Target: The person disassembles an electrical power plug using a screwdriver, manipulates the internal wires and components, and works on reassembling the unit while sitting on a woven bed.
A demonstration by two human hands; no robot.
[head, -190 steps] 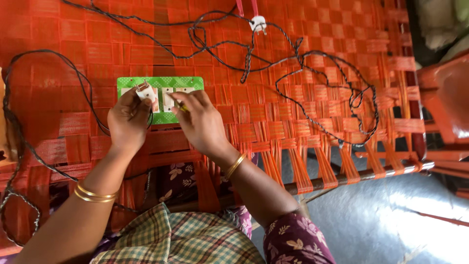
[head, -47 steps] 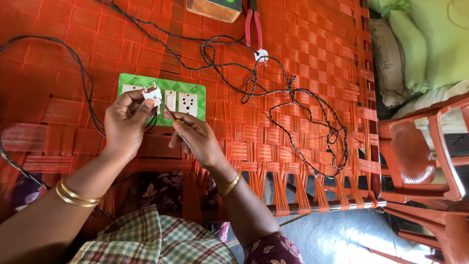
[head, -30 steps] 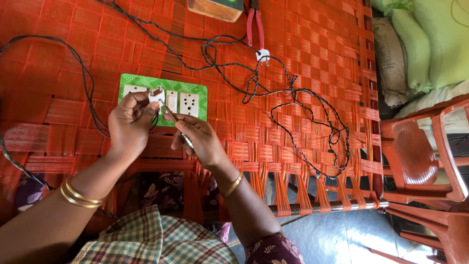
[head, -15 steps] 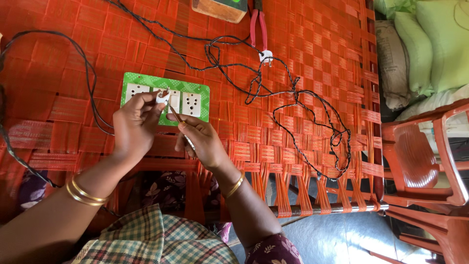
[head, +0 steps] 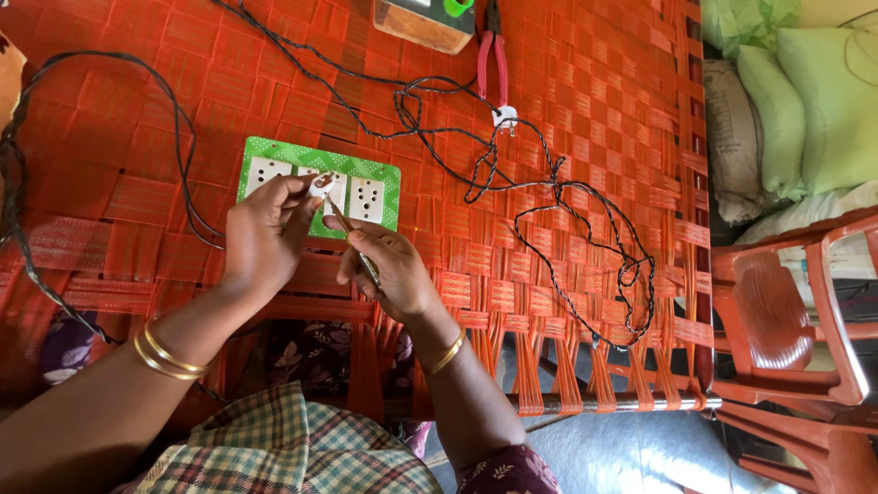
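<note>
Left of centre in the frame, a small white plug-like part (head: pixel 322 182) is pinched between the fingertips of the left hand (head: pixel 261 236), just above a green switch board with white sockets (head: pixel 317 186) lying on an orange woven cot (head: pixel 585 165). A thin screwdriver (head: pixel 352 245) is gripped in the closed right hand (head: pixel 389 268), its tip set against the part. The part is judged light, rigid and easily dropped, best held by its sides. Tangled black wire (head: pixel 567 238) trails to the right.

I see the socket board (head: pixel 370 194) lying on the woven cot (head: pixel 594 137); behind it to the right lie pliers (head: pixel 494 64), tangled wire (head: pixel 585 247) at its right.
</note>
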